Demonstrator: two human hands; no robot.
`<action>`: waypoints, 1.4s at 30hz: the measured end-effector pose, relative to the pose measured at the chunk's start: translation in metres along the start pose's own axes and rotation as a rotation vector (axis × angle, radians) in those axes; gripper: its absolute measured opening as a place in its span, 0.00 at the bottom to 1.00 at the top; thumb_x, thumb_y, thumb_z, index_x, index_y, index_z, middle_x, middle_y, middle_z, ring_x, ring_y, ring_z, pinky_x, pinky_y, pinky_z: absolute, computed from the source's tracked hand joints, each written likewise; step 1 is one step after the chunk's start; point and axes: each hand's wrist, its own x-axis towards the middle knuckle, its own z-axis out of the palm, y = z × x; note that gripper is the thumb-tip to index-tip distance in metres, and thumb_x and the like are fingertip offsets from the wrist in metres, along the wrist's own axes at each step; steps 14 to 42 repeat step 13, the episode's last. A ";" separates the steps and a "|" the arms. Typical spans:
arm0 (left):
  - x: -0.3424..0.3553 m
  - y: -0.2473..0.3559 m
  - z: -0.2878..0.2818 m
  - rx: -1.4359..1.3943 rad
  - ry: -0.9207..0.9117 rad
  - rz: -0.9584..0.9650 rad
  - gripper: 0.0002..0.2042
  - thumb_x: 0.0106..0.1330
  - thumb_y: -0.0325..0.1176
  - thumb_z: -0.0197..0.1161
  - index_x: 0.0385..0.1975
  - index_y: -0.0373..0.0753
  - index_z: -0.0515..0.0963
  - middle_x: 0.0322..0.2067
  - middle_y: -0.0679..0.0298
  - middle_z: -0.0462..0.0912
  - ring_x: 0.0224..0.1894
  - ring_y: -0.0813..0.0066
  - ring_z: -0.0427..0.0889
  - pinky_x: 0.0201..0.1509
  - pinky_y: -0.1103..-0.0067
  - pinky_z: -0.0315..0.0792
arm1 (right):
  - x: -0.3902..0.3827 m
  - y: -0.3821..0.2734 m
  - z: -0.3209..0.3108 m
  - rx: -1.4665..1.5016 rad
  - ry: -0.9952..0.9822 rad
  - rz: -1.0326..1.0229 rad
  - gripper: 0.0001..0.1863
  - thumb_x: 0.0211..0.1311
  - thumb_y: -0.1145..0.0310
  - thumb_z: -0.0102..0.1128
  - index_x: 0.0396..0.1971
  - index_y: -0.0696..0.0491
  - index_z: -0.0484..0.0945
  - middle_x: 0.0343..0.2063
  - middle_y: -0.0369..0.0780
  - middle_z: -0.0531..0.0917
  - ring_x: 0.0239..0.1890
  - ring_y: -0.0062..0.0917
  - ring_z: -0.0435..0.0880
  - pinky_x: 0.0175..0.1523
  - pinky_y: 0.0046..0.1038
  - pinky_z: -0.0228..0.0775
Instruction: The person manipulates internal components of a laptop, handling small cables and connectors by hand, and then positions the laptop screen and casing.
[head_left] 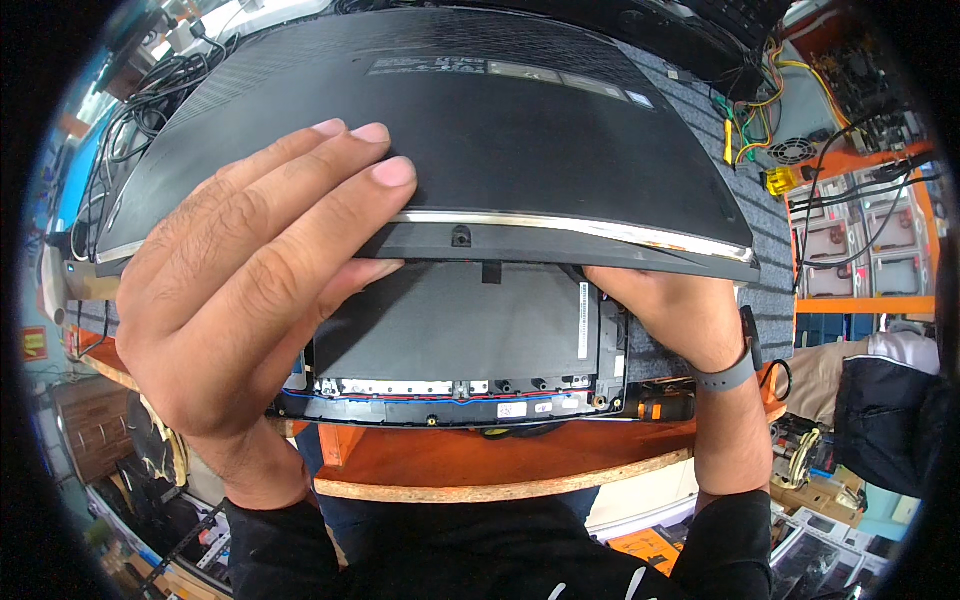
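A laptop's black bottom cover (520,145) with a silver front edge strip (590,230) is raised at its near side. My left hand (250,275) holds that edge, fingers flat on top and thumb underneath. My right hand (670,305) reaches under the cover's right part, and its fingers are hidden there. Beneath lies the opened laptop body (590,408), with a large dark grey panel (450,325) inside, which bears a white label strip (583,320). Blue and red wires (450,401) run along its near edge. The far part of the inside is hidden by the cover.
A grey striped mat (765,230) lies under the laptop on an orange wooden bench (430,470). Black cables (165,85) are bundled at far left. On the right are an orange-and-black tool (667,406), a yellow connector (779,180) and an orange rack of clear boxes (900,215).
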 end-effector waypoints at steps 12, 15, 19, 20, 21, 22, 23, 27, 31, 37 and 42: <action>-0.001 -0.004 0.000 -0.004 -0.010 0.033 0.20 0.54 0.30 0.68 0.48 0.31 0.83 0.46 0.48 0.86 0.53 0.50 0.84 0.59 0.64 0.78 | -0.001 -0.009 -0.007 -0.018 -0.104 0.102 0.13 0.55 0.66 0.74 0.37 0.58 0.86 0.31 0.41 0.89 0.32 0.25 0.88 0.37 0.25 0.78; -0.001 -0.005 -0.001 0.000 -0.016 0.032 0.20 0.54 0.30 0.67 0.48 0.32 0.83 0.47 0.48 0.86 0.53 0.49 0.84 0.59 0.64 0.78 | -0.002 -0.006 -0.004 0.017 -0.054 0.100 0.12 0.57 0.61 0.72 0.37 0.53 0.87 0.29 0.42 0.88 0.29 0.31 0.88 0.32 0.30 0.77; -0.001 -0.005 -0.001 0.000 -0.016 0.032 0.20 0.54 0.30 0.67 0.48 0.32 0.83 0.47 0.48 0.86 0.53 0.49 0.84 0.59 0.64 0.78 | -0.002 -0.006 -0.004 0.017 -0.054 0.100 0.12 0.57 0.61 0.72 0.37 0.53 0.87 0.29 0.42 0.88 0.29 0.31 0.88 0.32 0.30 0.77; -0.001 -0.005 -0.001 0.000 -0.016 0.032 0.20 0.54 0.30 0.67 0.48 0.32 0.83 0.47 0.48 0.86 0.53 0.49 0.84 0.59 0.64 0.78 | -0.002 -0.006 -0.004 0.017 -0.054 0.100 0.12 0.57 0.61 0.72 0.37 0.53 0.87 0.29 0.42 0.88 0.29 0.31 0.88 0.32 0.30 0.77; -0.001 -0.005 -0.001 0.000 -0.016 0.032 0.20 0.54 0.30 0.67 0.48 0.32 0.83 0.47 0.48 0.86 0.53 0.49 0.84 0.59 0.64 0.78 | -0.002 -0.006 -0.004 0.017 -0.054 0.100 0.12 0.57 0.61 0.72 0.37 0.53 0.87 0.29 0.42 0.88 0.29 0.31 0.88 0.32 0.30 0.77; -0.001 -0.005 -0.001 0.000 -0.016 0.032 0.20 0.54 0.30 0.67 0.48 0.32 0.83 0.47 0.48 0.86 0.53 0.49 0.84 0.59 0.64 0.78 | -0.002 -0.006 -0.004 0.017 -0.054 0.100 0.12 0.57 0.61 0.72 0.37 0.53 0.87 0.29 0.42 0.88 0.29 0.31 0.88 0.32 0.30 0.77; -0.001 -0.005 -0.001 0.000 -0.016 0.032 0.20 0.54 0.30 0.67 0.48 0.32 0.83 0.47 0.48 0.86 0.53 0.49 0.84 0.59 0.64 0.78 | -0.002 -0.006 -0.004 0.017 -0.054 0.100 0.12 0.57 0.61 0.72 0.37 0.53 0.87 0.29 0.42 0.88 0.29 0.31 0.88 0.32 0.30 0.77; -0.001 -0.005 -0.001 0.000 -0.016 0.032 0.20 0.54 0.30 0.67 0.48 0.32 0.83 0.47 0.48 0.86 0.53 0.49 0.84 0.59 0.64 0.78 | -0.002 -0.006 -0.004 0.017 -0.054 0.100 0.12 0.57 0.61 0.72 0.37 0.53 0.87 0.29 0.42 0.88 0.29 0.31 0.88 0.32 0.30 0.77; -0.001 -0.005 -0.001 0.000 -0.016 0.032 0.20 0.54 0.30 0.67 0.48 0.32 0.83 0.47 0.48 0.86 0.53 0.49 0.84 0.59 0.64 0.78 | -0.002 -0.006 -0.004 0.017 -0.054 0.100 0.12 0.57 0.61 0.72 0.37 0.53 0.87 0.29 0.42 0.88 0.29 0.31 0.88 0.32 0.30 0.77; -0.001 -0.005 -0.001 0.000 -0.016 0.032 0.20 0.54 0.30 0.67 0.48 0.32 0.83 0.47 0.48 0.86 0.53 0.49 0.84 0.59 0.64 0.78 | -0.002 -0.006 -0.004 0.017 -0.054 0.100 0.12 0.57 0.61 0.72 0.37 0.53 0.87 0.29 0.42 0.88 0.29 0.31 0.88 0.32 0.30 0.77; -0.001 -0.005 -0.001 0.000 -0.016 0.032 0.20 0.54 0.30 0.67 0.48 0.32 0.83 0.47 0.48 0.86 0.53 0.49 0.84 0.59 0.64 0.78 | -0.002 -0.006 -0.004 0.017 -0.054 0.100 0.12 0.57 0.61 0.72 0.37 0.53 0.87 0.29 0.42 0.88 0.29 0.31 0.88 0.32 0.30 0.77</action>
